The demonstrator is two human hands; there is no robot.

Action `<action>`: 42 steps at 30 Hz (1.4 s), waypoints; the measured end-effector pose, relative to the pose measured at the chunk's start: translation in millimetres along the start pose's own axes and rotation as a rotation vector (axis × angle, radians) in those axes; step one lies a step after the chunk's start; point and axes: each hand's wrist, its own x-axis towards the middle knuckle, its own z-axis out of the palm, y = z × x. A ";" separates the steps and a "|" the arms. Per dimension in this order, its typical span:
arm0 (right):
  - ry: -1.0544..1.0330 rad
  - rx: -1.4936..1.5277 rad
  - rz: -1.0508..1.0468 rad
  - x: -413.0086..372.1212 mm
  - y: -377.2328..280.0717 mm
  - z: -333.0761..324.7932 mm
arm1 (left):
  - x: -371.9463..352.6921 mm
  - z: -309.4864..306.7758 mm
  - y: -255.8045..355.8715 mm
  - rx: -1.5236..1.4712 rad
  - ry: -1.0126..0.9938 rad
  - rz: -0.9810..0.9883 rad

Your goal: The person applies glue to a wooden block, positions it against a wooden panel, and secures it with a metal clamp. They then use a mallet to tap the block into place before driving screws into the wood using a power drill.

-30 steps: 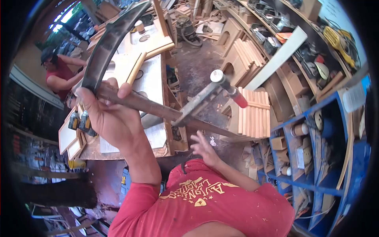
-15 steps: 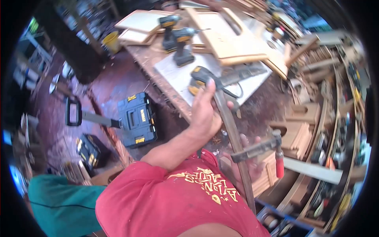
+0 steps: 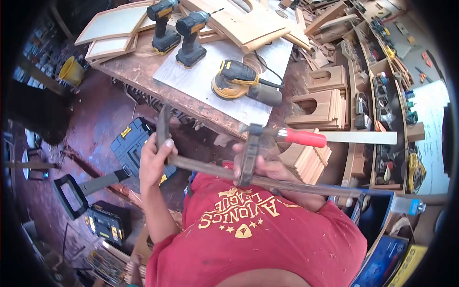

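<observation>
As the bar clamp (image 3: pixel 205 168) is held lengthwise left to right, near of the worktop (image 3: pixel 138 71), its left end is gripped by the left hand (image 3: pixel 154 162), its slider by the right hand (image 3: pixel 270 168).

Sander (image 3: pixel 236 81) (yellow-black) and drill (image 3: pixel 190 40) sit on workbench (image 3: pixel 138 71).

A dark rusty-brown steel bar clamp (image 3: pixel 287 184) is fitted with a bright red handle (image 3: pixel 306 138) at centre frame. Below it, a red T-shirt (image 3: pixel 287 244) is printed with yellow lettering and stars. On the brown table (image 3: pixel 129 71), a yellow-and-black sander (image 3: pixel 236 79) and two black-and-yellow drills (image 3: pixel 191 40) are seen. At left, a black case (image 3: pixel 136 143) is marked with yellow latches.
</observation>
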 end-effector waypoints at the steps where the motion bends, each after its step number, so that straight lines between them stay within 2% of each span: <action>1: -0.063 -0.003 0.037 9.1 8.8 -3.6 | -2.2 -10.7 2.5 0.091 -0.009 -0.027; 7: 0.118 -0.021 0.208 41.5 34.3 23.1 | -16.4 -40.5 -37.2 0.107 0.209 -0.054; 8: 0.191 -0.056 0.218 45.1 36.3 30.8 | -18.0 -43.6 -46.4 0.087 0.212 -0.065; 10: 0.200 -0.162 0.173 54.5 46.9 30.9 | -23.5 -46.2 -56.4 0.061 0.246 -0.087; 12: 0.314 -0.149 0.147 59.7 58.7 35.8 | -25.7 -49.2 -69.5 0.026 0.269 -0.105; 15: 0.189 0.050 0.060 79.3 62.5 32.9 | -24.7 -58.1 -86.8 -0.099 0.256 -0.140; 16: 0.253 0.063 0.117 84.0 62.2 42.6 | -24.9 -61.1 -93.7 -0.132 0.232 -0.149; 19: 0.158 0.015 0.149 95.7 61.0 49.1 | -24.6 -66.8 -112.7 -0.191 0.239 -0.171; 23: 0.215 -0.012 0.209 99.5 44.4 67.3 | -30.4 -83.3 -137.3 -0.235 0.317 -0.219; 24: 0.116 -0.019 0.156 100.4 41.1 60.9 | -30.6 -89.4 -144.4 -0.243 0.335 -0.233; 30: 0.110 -0.054 0.090 81.9 -3.2 65.2 | -33.4 -104.1 -186.4 -0.270 0.397 -0.285; 32: 0.041 -0.063 0.060 68.4 -14.7 62.0 | -35.2 -96.2 -185.9 -0.225 0.407 -0.290; 34: 0.103 0.016 -0.003 53.0 -25.3 70.1 | -29.4 -83.3 -168.2 -0.148 0.368 -0.283; 35: 0.155 0.050 -0.055 39.5 -33.5 72.8 | -28.5 -69.4 -159.7 -0.195 0.357 -0.292; 36: 0.102 0.056 -0.093 27.0 -42.9 67.0 | -28.2 -53.2 -143.3 -0.235 0.378 -0.354; 39: 0.006 0.125 -0.202 -12.4 -84.7 46.2 | -26.8 -16.3 -112.7 -0.179 0.342 -0.302; 42: 0.010 0.337 -0.387 -63.5 -120.9 27.0 | -29.4 28.8 -68.5 -0.137 0.253 -0.210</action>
